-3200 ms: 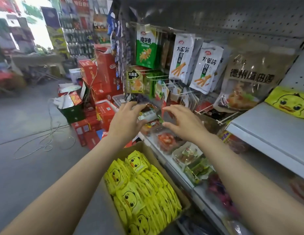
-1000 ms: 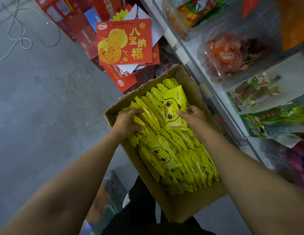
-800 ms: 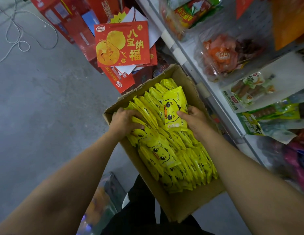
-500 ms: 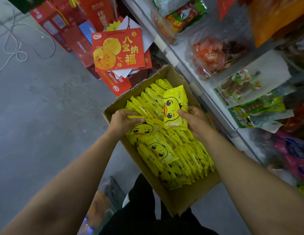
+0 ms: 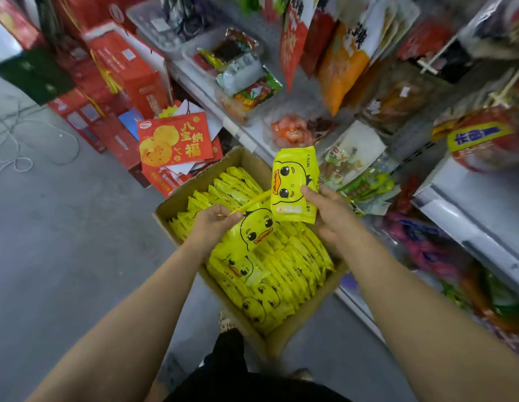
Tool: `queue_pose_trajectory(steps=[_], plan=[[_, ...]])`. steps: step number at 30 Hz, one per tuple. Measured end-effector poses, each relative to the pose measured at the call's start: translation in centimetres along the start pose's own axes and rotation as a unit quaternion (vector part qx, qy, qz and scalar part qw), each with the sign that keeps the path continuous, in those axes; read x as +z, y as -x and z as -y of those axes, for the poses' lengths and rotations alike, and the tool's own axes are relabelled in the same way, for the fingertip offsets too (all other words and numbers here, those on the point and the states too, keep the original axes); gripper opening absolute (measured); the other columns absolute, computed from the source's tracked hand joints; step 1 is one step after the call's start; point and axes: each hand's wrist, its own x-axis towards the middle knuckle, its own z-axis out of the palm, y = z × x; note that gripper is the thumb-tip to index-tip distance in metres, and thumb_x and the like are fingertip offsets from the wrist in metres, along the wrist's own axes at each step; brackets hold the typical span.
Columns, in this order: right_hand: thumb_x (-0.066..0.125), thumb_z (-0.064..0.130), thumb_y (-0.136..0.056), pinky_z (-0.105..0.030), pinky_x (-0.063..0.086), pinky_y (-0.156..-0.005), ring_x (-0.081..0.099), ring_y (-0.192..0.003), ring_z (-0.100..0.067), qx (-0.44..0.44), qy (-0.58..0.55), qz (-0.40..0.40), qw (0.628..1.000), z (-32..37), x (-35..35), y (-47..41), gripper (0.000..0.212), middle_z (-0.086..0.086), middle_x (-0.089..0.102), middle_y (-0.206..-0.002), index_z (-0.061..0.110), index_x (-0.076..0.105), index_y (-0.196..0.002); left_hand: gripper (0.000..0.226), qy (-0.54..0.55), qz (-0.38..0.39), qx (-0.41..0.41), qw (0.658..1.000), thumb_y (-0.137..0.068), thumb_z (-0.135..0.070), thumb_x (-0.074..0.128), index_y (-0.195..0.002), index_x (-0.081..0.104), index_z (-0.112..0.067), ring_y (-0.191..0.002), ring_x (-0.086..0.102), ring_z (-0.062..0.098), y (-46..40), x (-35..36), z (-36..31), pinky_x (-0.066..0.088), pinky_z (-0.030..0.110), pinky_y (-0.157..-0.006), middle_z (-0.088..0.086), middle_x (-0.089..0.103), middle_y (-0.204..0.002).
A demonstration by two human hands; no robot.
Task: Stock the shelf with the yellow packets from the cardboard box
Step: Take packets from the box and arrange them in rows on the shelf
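An open cardboard box [image 5: 299, 317] on the floor holds several yellow packets [image 5: 284, 274] printed with a duck face. My right hand [image 5: 330, 216] grips one yellow packet [image 5: 293, 184] by its right edge and holds it upright above the box. My left hand [image 5: 212, 224] pinches the upper edge of a second yellow packet [image 5: 252, 230], which is lifted a little and tilted over the rest. The white shelf [image 5: 467, 204] stands to the right.
Lower shelf tiers at the right carry several bagged snacks [image 5: 351, 161], and more bags hang from pegs above. Red gift boxes [image 5: 128, 71] and a red paper bag [image 5: 174, 143] stand beyond the box. A white cable [image 5: 17, 161] lies on the grey floor at left.
Both hands have risen out of the box, each with a yellow packet. The right packet is now lifted well above the box. The view has tilted up toward the shelf.
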Motion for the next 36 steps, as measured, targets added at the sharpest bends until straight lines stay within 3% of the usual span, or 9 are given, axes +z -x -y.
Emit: queue_pose_trajectory(steps=[3, 7, 11, 14, 17, 20, 23, 29, 36], plan=[[0.058, 0.008, -0.096, -0.035, 0.060, -0.059, 0.074, -0.077, -0.020, -0.024, -0.030, 0.016, 0.999, 2.2, -2.4, 3.4, 0.019, -0.006, 0.077, -0.091, 0.009, 0.065, -0.114, 0.021, 0.015, 0.012, 0.011, 1.000, -0.092, -0.033, 0.063, -0.089, 0.051, -0.016, -0.077, 0.043, 0.017, 2.8, 3.0, -1.6, 0.033, 0.029, -0.062, 0.003, 0.052, -0.087], [0.057, 0.021, -0.097, -0.046, 0.059, -0.081, 0.072, -0.094, -0.025, -0.070, -0.040, 0.019, 0.997, 5.1, -7.3, 8.2, 0.038, -0.011, 0.071, -0.117, 0.009, 0.056, -0.134, 0.022, 0.036, 0.013, 0.040, 0.998, -0.094, -0.040, 0.058, -0.091, 0.055, -0.019, -0.091, 0.050, 0.019, 7.2, 8.1, -3.8, 0.039, 0.030, -0.067, 0.000, 0.058, -0.101], [0.052, 0.034, -0.096, -0.041, 0.060, -0.077, 0.071, -0.095, -0.028, -0.118, -0.092, 0.017, 0.989, 8.1, -13.2, 14.2, 0.048, -0.015, 0.068, -0.121, 0.007, 0.055, -0.136, 0.040, 0.084, 0.031, 0.067, 0.994, -0.074, -0.059, 0.072, -0.087, 0.065, -0.022, -0.095, 0.060, 0.029, 12.4, 14.3, -6.3, 0.050, 0.038, -0.076, 0.005, 0.067, -0.102], [0.061, 0.039, -0.082, -0.044, 0.057, -0.084, 0.069, -0.097, -0.028, -0.172, -0.132, 0.024, 0.976, 10.1, -17.1, 19.1, 0.062, -0.017, 0.066, -0.125, 0.006, 0.056, -0.134, 0.022, 0.124, 0.114, 0.077, 0.983, -0.090, -0.036, 0.063, -0.090, 0.064, -0.014, -0.070, 0.068, 0.011, 16.5, 19.3, -8.2, 0.053, 0.020, -0.057, -0.003, 0.072, -0.075], [0.072, 0.035, -0.076, -0.043, 0.059, -0.082, 0.067, -0.104, -0.029, -0.217, -0.137, 0.030, 0.966, 12.1, -20.9, 23.3, 0.065, -0.016, 0.066, -0.125, 0.008, 0.057, -0.134, 0.027, 0.120, 0.156, 0.105, 0.975, -0.091, -0.012, 0.062, -0.113, 0.060, 0.003, -0.064, 0.069, 0.011, 19.7, 23.5, -10.6, 0.054, 0.023, -0.052, 0.001, 0.075, -0.081], [0.075, 0.027, -0.074, -0.041, 0.060, -0.074, 0.071, -0.095, -0.027, -0.261, -0.110, 0.020, 0.959, 14.9, -24.4, 26.7, 0.056, -0.013, 0.071, -0.116, 0.010, 0.062, -0.126, 0.029, 0.070, 0.174, 0.154, 0.970, -0.084, -0.003, 0.068, -0.113, 0.063, -0.001, -0.074, 0.072, 0.020, 21.6, 26.6, -13.8, 0.059, 0.032, -0.063, 0.008, 0.075, -0.091], [0.077, 0.026, -0.069, -0.047, 0.060, -0.080, 0.071, -0.090, -0.029, -0.304, -0.085, -0.016, 0.949, 17.8, -27.4, 29.1, 0.062, -0.014, 0.072, -0.112, 0.006, 0.062, -0.126, 0.038, 0.016, 0.206, 0.178, 0.962, -0.077, -0.002, 0.073, -0.114, 0.063, 0.000, -0.086, 0.070, 0.030, 23.0, 29.3, -17.7, 0.059, 0.046, -0.074, 0.018, 0.072, -0.103], [0.078, 0.022, -0.074, -0.044, 0.060, -0.068, 0.072, -0.092, -0.032, -0.344, -0.080, -0.073, 0.933, 22.6, -32.2, 29.8, 0.058, -0.012, 0.073, -0.112, 0.010, 0.059, -0.127, 0.044, -0.096, 0.253, 0.248, 0.930, -0.076, 0.001, 0.076, -0.116, 0.061, -0.008, -0.089, 0.071, 0.028, 21.7, 34.4, -25.3, 0.060, 0.038, -0.073, 0.012, 0.073, -0.103], [0.082, 0.022, -0.069, -0.038, 0.059, -0.070, 0.073, -0.088, -0.026, -0.367, -0.066, -0.155, 0.915, 27.3, -36.4, 27.0, 0.055, -0.011, 0.074, -0.107, 0.009, 0.064, -0.120, 0.040, -0.204, 0.310, 0.310, 0.876, -0.071, -0.004, 0.082, -0.103, 0.064, -0.021, -0.094, 0.071, 0.026, 15.5, 40.5, -34.4, 0.056, 0.046, -0.087, 0.007, 0.074, -0.102]])
